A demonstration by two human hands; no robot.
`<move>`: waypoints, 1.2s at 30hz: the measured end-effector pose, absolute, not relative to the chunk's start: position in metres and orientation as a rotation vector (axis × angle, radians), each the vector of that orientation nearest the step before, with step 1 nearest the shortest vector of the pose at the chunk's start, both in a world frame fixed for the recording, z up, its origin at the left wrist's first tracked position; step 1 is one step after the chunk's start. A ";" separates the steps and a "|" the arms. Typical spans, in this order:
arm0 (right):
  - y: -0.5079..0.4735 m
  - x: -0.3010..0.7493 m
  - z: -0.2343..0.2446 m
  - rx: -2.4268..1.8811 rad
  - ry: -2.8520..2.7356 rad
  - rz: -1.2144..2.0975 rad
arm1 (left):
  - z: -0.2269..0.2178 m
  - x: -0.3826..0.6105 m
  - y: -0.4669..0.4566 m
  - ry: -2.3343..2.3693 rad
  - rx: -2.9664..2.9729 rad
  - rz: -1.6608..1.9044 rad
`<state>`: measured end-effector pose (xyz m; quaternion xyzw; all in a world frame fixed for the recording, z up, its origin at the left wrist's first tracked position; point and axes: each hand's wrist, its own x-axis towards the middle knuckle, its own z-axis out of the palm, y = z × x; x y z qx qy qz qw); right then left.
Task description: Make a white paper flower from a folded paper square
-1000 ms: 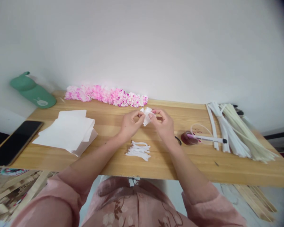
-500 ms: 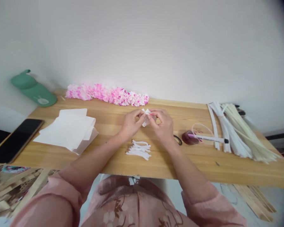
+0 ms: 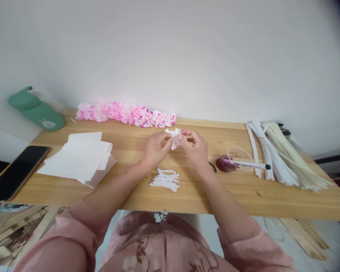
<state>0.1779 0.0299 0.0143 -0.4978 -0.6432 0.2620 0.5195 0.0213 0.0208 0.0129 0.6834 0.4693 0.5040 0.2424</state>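
Note:
Between my two hands is a small white paper flower [image 3: 175,136] with crinkled, spread edges, held just above the table. My left hand [image 3: 156,148] pinches its left side between thumb and fingertips. From the right, my right hand [image 3: 195,147] grips it with thumb and forefinger. My fingers cover part of the flower. Nearer to me, between my forearms, lies a small pile of white strips [image 3: 165,180] with bent ends. Behind my hands, a row of pink and white ruffled flowers [image 3: 124,113] runs along the wall.
On the left are white paper sheets [image 3: 76,156], a black phone [image 3: 19,172] and a green bottle [image 3: 38,109]. To the right lie a jar of dark red liquid [image 3: 225,164], a dropper-like pen [image 3: 251,165], and bundles of white strips [image 3: 277,162] and cream strips [image 3: 297,158].
The white flower's petals look more spread out between my fingers. My right fingers have shifted on its edge. The view has moved slightly.

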 end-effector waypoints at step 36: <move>0.029 0.179 0.013 -1.157 -1.731 0.412 | 0.008 0.017 0.035 1.038 1.206 1.441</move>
